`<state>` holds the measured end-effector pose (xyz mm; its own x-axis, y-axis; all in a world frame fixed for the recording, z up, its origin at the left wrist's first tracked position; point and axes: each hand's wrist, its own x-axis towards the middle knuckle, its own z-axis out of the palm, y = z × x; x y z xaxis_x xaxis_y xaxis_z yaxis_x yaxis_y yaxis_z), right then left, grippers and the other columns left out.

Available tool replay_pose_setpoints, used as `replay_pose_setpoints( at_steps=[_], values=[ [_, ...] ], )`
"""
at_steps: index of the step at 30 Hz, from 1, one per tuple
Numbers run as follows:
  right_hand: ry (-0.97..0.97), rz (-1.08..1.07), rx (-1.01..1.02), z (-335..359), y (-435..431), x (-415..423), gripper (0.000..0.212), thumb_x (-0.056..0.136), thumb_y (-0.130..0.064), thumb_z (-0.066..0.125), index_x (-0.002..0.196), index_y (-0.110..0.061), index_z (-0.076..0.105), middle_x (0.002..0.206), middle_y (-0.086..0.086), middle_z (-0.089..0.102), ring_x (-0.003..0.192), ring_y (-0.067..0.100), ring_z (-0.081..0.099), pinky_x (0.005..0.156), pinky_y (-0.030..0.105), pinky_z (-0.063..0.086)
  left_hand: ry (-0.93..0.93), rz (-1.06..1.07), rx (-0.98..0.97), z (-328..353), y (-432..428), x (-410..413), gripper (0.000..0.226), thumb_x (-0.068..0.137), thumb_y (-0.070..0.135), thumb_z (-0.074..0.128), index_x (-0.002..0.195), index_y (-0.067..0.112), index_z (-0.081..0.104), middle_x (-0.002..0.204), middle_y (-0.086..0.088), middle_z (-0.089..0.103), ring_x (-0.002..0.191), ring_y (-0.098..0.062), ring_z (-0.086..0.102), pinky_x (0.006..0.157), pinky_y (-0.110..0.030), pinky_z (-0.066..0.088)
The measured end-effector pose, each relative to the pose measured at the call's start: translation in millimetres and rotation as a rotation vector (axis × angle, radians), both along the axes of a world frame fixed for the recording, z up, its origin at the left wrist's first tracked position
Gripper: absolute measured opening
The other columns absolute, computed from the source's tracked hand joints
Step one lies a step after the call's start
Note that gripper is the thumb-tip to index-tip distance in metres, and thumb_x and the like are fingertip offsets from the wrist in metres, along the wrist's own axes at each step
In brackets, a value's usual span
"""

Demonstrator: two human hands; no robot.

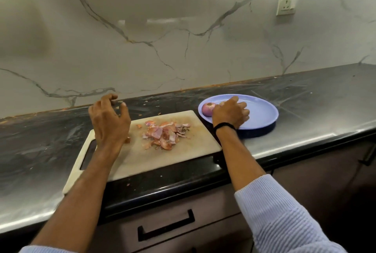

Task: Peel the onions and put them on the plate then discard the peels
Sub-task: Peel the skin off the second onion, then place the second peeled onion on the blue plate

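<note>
A purple peeled onion [207,108] lies at the left side of the blue plate [264,110]. My right hand [231,113] is over the plate just right of that onion. Its fingers curl down round a second onion [223,102], of which only a pale sliver peeks out at the hand's far side. A heap of pink and brown onion peels [165,135] sits in the middle of the pale cutting board [199,143]. My left hand [109,122] hovers over the board's left part, fingers loosely curled, holding nothing.
The board lies on a dark countertop [315,98], its handle end [86,156] overhanging the front edge. Small peel scraps dot the counter behind the board. A marble wall with a socket [286,4] rises behind. A drawer handle [165,225] is below.
</note>
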<state>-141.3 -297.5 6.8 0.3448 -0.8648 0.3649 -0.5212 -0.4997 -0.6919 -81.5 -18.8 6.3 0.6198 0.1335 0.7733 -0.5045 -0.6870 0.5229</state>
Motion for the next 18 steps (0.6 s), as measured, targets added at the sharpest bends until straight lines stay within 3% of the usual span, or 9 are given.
replay_pose_setpoints(
  at_steps=[4, 8, 10, 15, 18],
  values=[
    [0.109, 0.026, 0.020, 0.1, 2.6, -3.7, 0.039, 0.093, -0.035, 0.057, 0.124, -0.012, 0.053, 0.121, 0.018, 0.056, 0.111, 0.034, 0.052, 0.099, 0.046, 0.035, 0.048, 0.024, -0.063, -0.5, 7.9, 6.0, 0.025, 0.097, 0.019, 0.059, 0.120, 0.010, 0.059, 0.111, -0.014, 0.064, 0.112, -0.033, 0.051, 0.093, -0.030, 0.032],
    [0.165, 0.014, -0.003, -2.7, 3.8, -3.6, 0.030, 0.092, -0.034, 0.058, 0.112, -0.011, 0.055, 0.114, 0.017, 0.057, 0.107, 0.033, 0.053, 0.097, 0.046, 0.036, 0.048, 0.028, -0.216, 2.7, 13.9, 8.5, 0.019, 0.094, 0.017, 0.058, 0.111, 0.012, 0.063, 0.107, -0.012, 0.064, 0.104, -0.030, 0.057, 0.094, -0.047, 0.049],
    [0.162, -0.002, -0.024, -3.7, 5.5, -1.3, 0.031, 0.091, -0.034, 0.059, 0.111, -0.011, 0.056, 0.114, 0.018, 0.057, 0.107, 0.033, 0.052, 0.097, 0.046, 0.037, 0.076, 0.028, -0.350, 6.7, 16.2, 7.9, 0.017, 0.092, 0.018, 0.057, 0.108, 0.015, 0.064, 0.105, -0.008, 0.065, 0.101, -0.025, 0.060, 0.093, -0.048, 0.052],
    [-0.069, 0.039, -0.145, -0.9, 14.1, 6.2, 0.025, 0.093, -0.024, 0.055, 0.113, -0.010, 0.059, 0.115, 0.017, 0.058, 0.106, 0.033, 0.052, 0.090, 0.044, 0.038, 0.247, 0.033, -0.605, 15.5, 23.7, 6.9, 0.016, 0.089, 0.021, 0.056, 0.103, 0.023, 0.064, 0.102, 0.001, 0.068, 0.098, -0.020, 0.064, 0.094, -0.045, 0.053],
    [-0.190, 0.230, -0.202, -1.4, 27.9, 12.3, 0.025, 0.087, -0.014, 0.054, 0.110, -0.011, 0.063, 0.112, 0.015, 0.060, 0.105, 0.031, 0.052, 0.090, 0.043, 0.040, 0.344, 0.060, -0.581, 17.4, 24.2, 4.1, 0.019, 0.085, 0.022, 0.061, 0.103, 0.022, 0.067, 0.101, 0.002, 0.070, 0.097, -0.019, 0.064, 0.097, -0.043, 0.052]
  ],
)
